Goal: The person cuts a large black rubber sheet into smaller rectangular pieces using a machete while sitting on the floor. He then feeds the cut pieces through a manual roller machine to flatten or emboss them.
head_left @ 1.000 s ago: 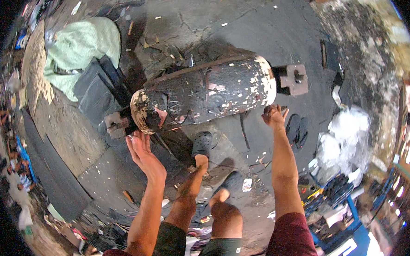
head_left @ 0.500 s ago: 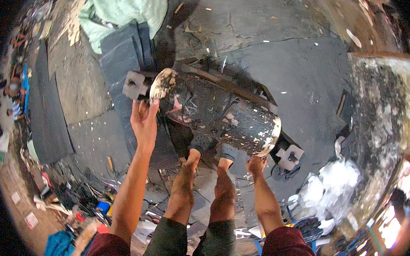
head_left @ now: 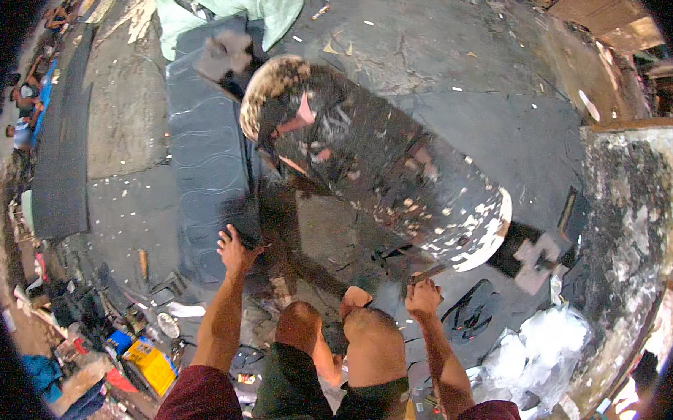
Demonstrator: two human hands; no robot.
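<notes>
A long rounded block, with a chipped black top and pale worn ends, lies slantwise in front of me. My left hand is open with fingers spread, at the near edge of a stack of dark sheets with curved outlines drawn on them. My right hand is closed just below the block's near right end, with a gap between them. A thin brownish thing shows at its fingers, too blurred to name.
A pale green cloth lies beyond the sheets. Clear plastic and a dark sandal are at right, near a stained low wall. Tools and scraps, with a yellow package, crowd the lower left. People sit far left.
Both hands have left the block's ends. My left hand moved down to the dark sheets, my right closed below the block. My knees are now bent up, and the block looks larger in view.
</notes>
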